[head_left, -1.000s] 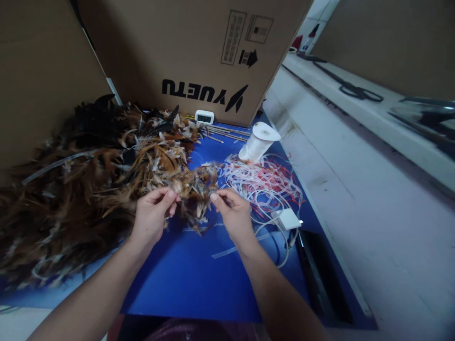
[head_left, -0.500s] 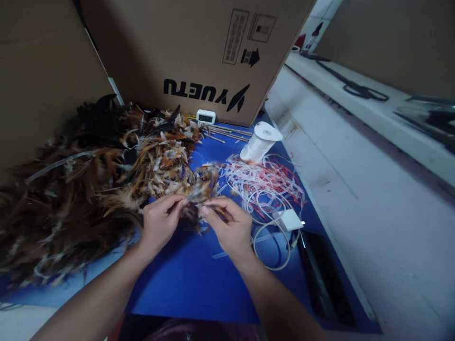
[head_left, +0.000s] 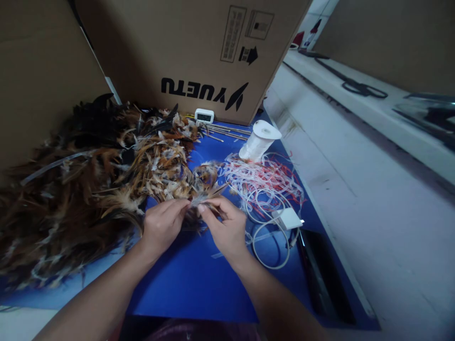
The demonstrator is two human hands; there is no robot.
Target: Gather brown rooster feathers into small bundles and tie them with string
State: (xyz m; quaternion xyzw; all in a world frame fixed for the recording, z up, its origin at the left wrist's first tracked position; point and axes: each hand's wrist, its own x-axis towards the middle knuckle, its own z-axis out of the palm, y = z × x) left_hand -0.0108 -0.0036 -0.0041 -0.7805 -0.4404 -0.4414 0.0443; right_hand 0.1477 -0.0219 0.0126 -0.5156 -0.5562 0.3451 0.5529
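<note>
Both my hands pinch a small bunch of brown and grey feathers [head_left: 203, 198] above the blue table [head_left: 192, 284]. My left hand [head_left: 162, 225] closes thumb and fingers on its left end, at the pale, fluffy part. From the other side my right hand [head_left: 225, 225] grips the bunch between thumb and forefinger, with darker tips sticking out past the fingers. Just beyond lies a large pile of brown, tan and black feathers [head_left: 156, 166], spreading far to the left. The exact contact at the fingertips is partly hidden.
To the right lie tangled white and red strips [head_left: 263, 182], a white spool [head_left: 260, 141], a cable with a white adapter [head_left: 287, 219] and a dark phone-like object [head_left: 325, 279]. Thin sticks [head_left: 227, 130] and a small digital clock [head_left: 204, 115] sit before a cardboard box [head_left: 170, 42].
My right hand has shifted slightly left, closer to my left hand. The feathers between them have turned, their tips now pointing up to the right.
</note>
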